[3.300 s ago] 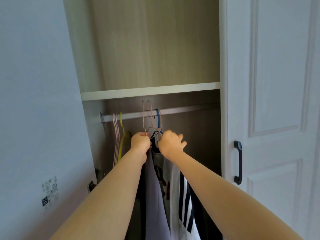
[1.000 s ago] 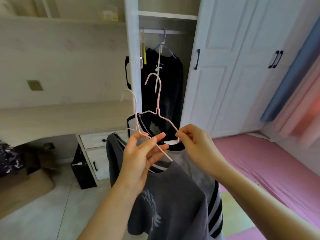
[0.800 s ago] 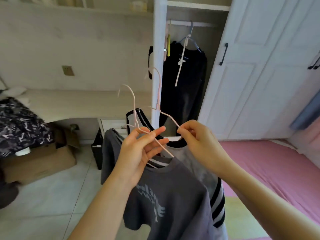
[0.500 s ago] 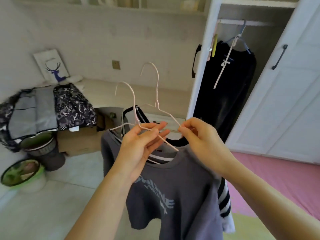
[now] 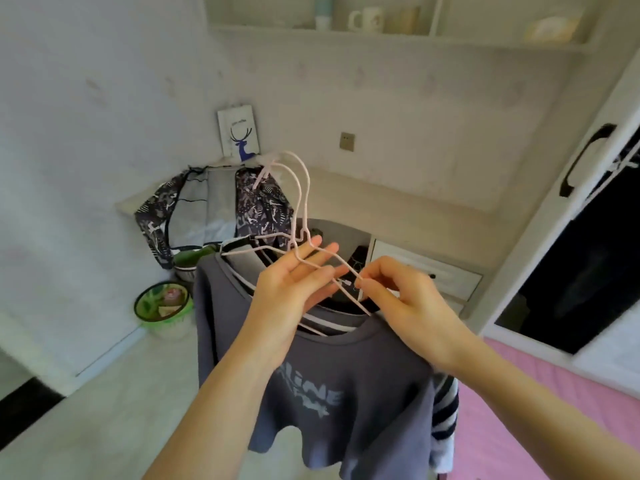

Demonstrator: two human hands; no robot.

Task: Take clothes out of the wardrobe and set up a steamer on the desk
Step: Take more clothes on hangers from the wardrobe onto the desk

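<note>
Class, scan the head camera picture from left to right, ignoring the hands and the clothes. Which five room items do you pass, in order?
green basin → deer picture → wall socket → white drawer → black wardrobe door handle

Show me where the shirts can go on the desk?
The desk is bare from the clothes pile across to the wardrobe door. Its left end is crowded: the pile and a deer picture sit there.
</note>
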